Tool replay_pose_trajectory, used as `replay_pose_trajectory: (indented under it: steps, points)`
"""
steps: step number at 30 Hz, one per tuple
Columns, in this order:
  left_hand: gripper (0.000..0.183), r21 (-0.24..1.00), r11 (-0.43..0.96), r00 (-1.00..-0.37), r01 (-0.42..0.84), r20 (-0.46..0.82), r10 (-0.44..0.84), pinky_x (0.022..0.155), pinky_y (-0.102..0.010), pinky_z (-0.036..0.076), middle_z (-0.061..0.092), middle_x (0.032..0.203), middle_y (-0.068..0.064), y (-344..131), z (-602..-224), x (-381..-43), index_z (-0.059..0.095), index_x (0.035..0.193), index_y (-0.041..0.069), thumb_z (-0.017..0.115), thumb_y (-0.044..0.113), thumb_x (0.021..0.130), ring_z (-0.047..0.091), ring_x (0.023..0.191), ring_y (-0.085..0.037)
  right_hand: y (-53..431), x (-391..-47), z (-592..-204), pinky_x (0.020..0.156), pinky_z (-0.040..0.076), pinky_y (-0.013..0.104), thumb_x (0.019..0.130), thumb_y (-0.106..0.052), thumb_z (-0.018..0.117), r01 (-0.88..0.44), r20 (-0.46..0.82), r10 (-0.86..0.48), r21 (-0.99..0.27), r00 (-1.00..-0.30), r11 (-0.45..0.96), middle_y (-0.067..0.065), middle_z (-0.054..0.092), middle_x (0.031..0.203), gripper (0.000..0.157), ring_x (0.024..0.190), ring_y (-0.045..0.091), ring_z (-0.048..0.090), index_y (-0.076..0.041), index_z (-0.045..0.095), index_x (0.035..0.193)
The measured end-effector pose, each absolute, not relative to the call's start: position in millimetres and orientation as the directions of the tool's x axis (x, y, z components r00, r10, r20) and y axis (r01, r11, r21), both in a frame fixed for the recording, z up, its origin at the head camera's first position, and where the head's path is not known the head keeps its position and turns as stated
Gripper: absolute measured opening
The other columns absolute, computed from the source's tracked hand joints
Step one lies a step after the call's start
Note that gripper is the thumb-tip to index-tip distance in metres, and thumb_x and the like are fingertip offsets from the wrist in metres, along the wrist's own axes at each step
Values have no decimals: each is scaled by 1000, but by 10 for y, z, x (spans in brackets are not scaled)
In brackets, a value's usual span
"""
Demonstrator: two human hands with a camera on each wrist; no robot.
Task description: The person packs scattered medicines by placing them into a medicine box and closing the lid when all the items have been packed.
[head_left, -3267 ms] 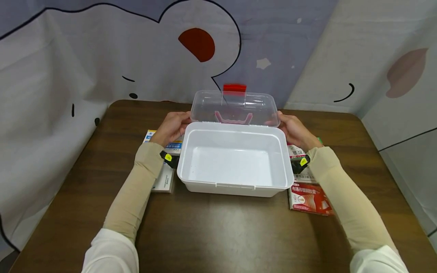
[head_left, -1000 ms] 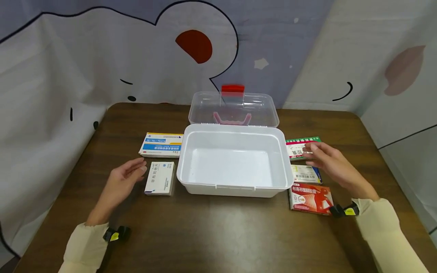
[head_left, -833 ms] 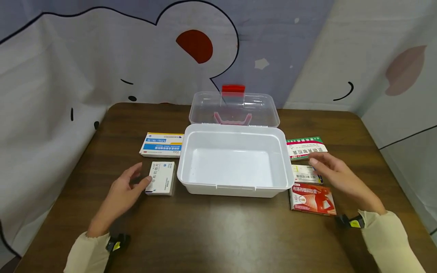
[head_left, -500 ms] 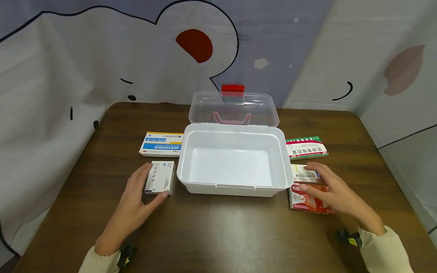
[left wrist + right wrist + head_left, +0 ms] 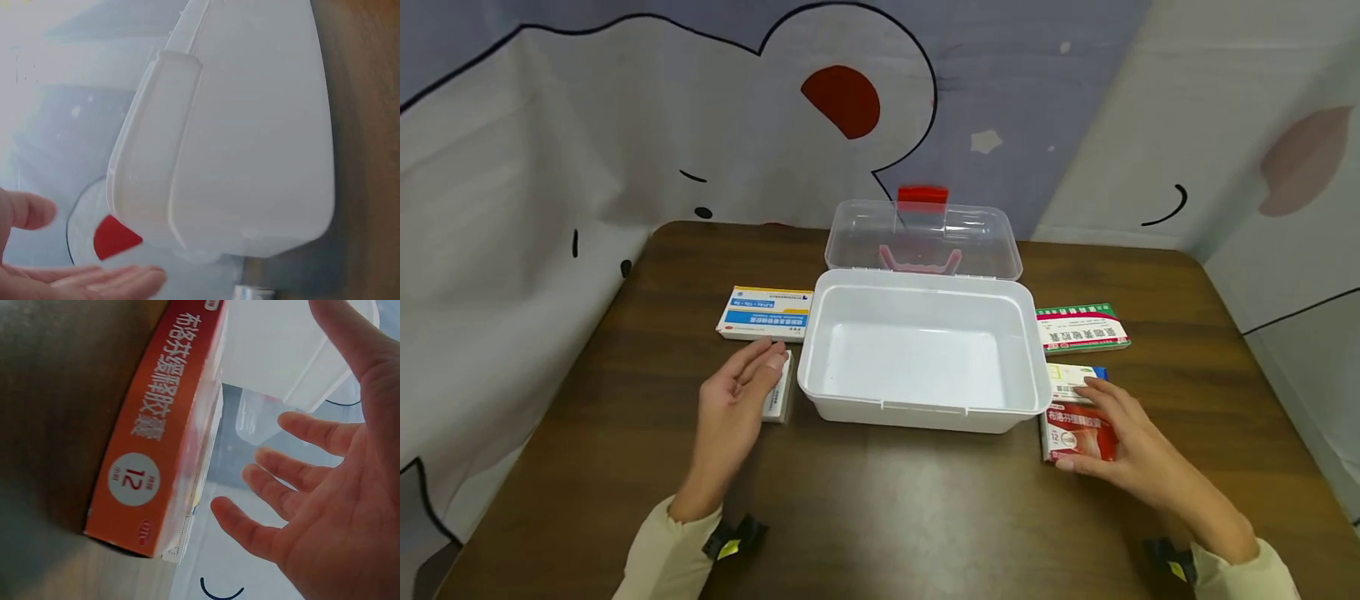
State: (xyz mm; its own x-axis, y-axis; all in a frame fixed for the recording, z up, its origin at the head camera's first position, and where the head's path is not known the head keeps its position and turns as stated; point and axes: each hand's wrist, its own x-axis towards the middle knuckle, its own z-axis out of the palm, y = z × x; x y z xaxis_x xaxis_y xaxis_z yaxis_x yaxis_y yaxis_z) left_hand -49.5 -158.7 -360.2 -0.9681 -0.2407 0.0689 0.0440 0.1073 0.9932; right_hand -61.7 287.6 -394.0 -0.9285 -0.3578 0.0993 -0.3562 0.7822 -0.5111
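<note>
My left hand (image 5: 726,417) hovers over a small white medicine box (image 5: 777,400), covering most of it. In the left wrist view that hand's fingers (image 5: 125,284) are extended with nothing between them and the thumb. My right hand (image 5: 1150,458) spreads above a red medicine box (image 5: 1078,433), its thumb by the front edge. In the right wrist view its fingers (image 5: 250,534) stand apart from the red carton, holding nothing. Between the hands sits a white plastic storage box (image 5: 925,421), its interior bare and its clear lid (image 5: 857,237) tipped back.
A blue-and-white medicine box (image 5: 767,317) lies left of the storage box. To the right are a green-and-white one (image 5: 1082,329) and a white-and-blue one (image 5: 1067,377), partly behind my fingers. A patterned cloth (image 5: 1000,100) hangs behind the brown table (image 5: 880,517).
Both hands have left the sides of the lid and come down to the medicine boxes. Lately the left hand has shifted right over the white box, while the right has settled lower, over the red one.
</note>
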Motion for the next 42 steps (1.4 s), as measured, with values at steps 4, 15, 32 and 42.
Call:
replay_pose_trajectory:
  steps: [4,15,32,42]
  points:
    - [44,992,114,-976,-55,-30,-216,82,-17,47,58,122,-10,-1567,-3496,-558,52,127,4,59,25,89,58,106,-12,2877,-559,-3984,81,36,65,61,-42,82,-340,68,-352,-476,-934,811,22,29,138,94,118,41,29,-8,37,136]
    - [74,865,450,-965,-222,-259,23,81,-38,51,37,140,-20,-1647,-3171,-1068,20,144,3,54,38,89,55,110,-31,2894,-529,-3951,79,37,65,67,-37,79,-319,52,-338,-487,-940,813,23,26,139,85,117,42,26,-7,38,135]
    - [72,867,410,-920,-284,-368,139,84,-42,49,41,132,-16,-1562,-3170,-1353,24,142,1,58,36,88,52,111,-29,2965,-1151,-3339,87,34,62,77,-32,72,-342,19,-366,-402,-931,849,19,39,132,69,116,41,39,-4,40,132]
    - [66,804,513,-896,-303,-423,134,77,-39,51,48,122,-14,-1526,-3243,-1455,31,138,5,58,38,87,54,101,-28,2949,-1621,-3352,90,31,64,78,-29,72,-369,-3,-403,-392,-915,843,23,38,131,63,117,42,36,-2,43,128]
